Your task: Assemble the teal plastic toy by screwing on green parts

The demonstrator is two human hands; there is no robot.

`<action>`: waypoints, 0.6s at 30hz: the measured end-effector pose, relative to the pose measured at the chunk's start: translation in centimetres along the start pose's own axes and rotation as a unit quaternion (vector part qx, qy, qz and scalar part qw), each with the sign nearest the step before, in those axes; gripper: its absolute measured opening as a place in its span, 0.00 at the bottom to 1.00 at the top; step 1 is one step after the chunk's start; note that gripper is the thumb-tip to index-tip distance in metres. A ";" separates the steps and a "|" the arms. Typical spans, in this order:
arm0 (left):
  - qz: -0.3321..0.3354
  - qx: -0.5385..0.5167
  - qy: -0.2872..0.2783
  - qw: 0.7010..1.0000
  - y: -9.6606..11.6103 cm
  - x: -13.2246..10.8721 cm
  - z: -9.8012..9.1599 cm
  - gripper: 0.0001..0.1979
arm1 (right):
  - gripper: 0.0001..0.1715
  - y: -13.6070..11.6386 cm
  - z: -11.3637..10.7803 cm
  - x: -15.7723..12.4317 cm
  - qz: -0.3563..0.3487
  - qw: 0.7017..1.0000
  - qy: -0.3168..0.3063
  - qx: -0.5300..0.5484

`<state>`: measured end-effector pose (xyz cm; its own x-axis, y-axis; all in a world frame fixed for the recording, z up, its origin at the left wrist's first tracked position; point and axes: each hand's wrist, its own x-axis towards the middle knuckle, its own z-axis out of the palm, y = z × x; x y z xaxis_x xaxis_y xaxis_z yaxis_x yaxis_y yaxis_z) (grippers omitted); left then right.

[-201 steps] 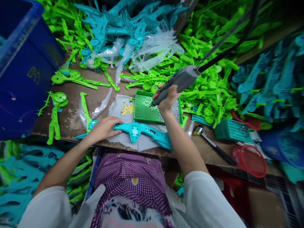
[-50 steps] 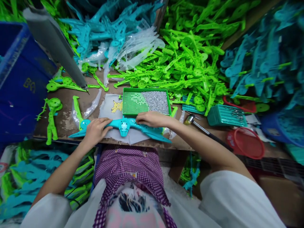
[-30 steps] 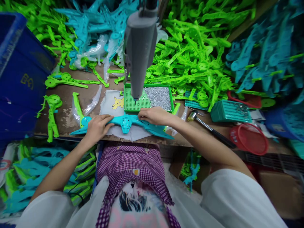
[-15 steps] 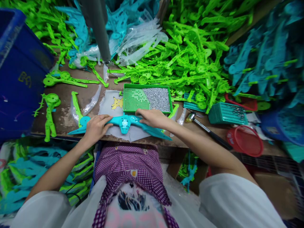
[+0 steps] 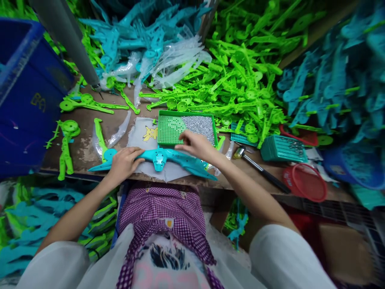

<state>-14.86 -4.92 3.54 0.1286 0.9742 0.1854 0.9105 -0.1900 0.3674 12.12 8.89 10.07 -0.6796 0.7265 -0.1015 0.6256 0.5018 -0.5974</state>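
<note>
A turquoise plastic part [image 5: 192, 162], wing-shaped with a knob at its middle, lies across a grey cloth [image 5: 164, 173] near the table's front edge. My left hand [image 5: 124, 162] grips its left arm, thumb and fingers closed around it. Just above the part's right half is my right hand [image 5: 197, 145], fingers curled together by the front rim of a green tray [image 5: 171, 143]. Whatever those fingertips hold, if anything, is too small to see. Small silvery metal pieces [image 5: 200, 125], which look like screws, fill the tray's right side.
A grey cylindrical tool [image 5: 70, 44] with a thin tip hangs at upper left. Piles of green parts [image 5: 240, 80] and turquoise parts [image 5: 150, 32] cover the back. A hammer [image 5: 263, 170], red basket [image 5: 305, 182] and teal baskets [image 5: 282, 148] sit right; a blue bin [image 5: 30, 132] stands left.
My right hand has lifted off the turquoise part and shifted up toward the tray. The hanging grey tool has swung left. My left hand keeps its hold.
</note>
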 end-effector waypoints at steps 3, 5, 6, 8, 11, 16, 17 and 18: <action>0.002 0.010 -0.011 1.000 0.1 0.1 -0.1 0.17 | 0.30 -5.3 -1.5 3.6 -0.092 0.944 0.237 0.210; -0.008 0.017 -0.020 1.000 0.2 0.2 -0.2 0.17 | 0.41 -9.6 -1.8 7.5 -0.197 0.909 0.219 0.294; -0.013 0.019 -0.024 0.999 0.2 0.3 -0.2 0.17 | 0.44 -11.5 -1.6 9.5 -0.250 0.896 0.186 0.318; -0.022 0.022 -0.026 0.999 0.2 0.3 -0.1 0.16 | 0.44 -14.2 -0.7 12.8 -0.315 0.894 0.089 0.305; -0.025 0.017 -0.022 0.999 0.1 0.2 0.1 0.16 | 0.42 -15.1 1.0 14.3 -0.296 0.916 0.013 0.269; -0.021 0.006 -0.053 0.998 0.2 0.6 -0.4 0.16 | 0.29 -11.2 0.8 10.5 -0.201 0.934 0.133 0.263; -0.019 0.002 -0.073 0.997 0.1 0.9 -0.6 0.16 | 0.29 -10.3 0.3 9.8 -0.186 0.933 0.166 0.261; -0.015 -0.002 -0.095 0.995 0.0 1.4 -0.9 0.15 | 0.30 -9.4 -0.1 9.3 -0.165 0.930 0.196 0.261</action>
<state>-15.05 -3.69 4.65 0.1748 0.9846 -0.0019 0.9134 -0.1615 0.3737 -0.03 11.03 14.85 -0.5452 0.7398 0.3942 0.0658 0.5065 -0.8597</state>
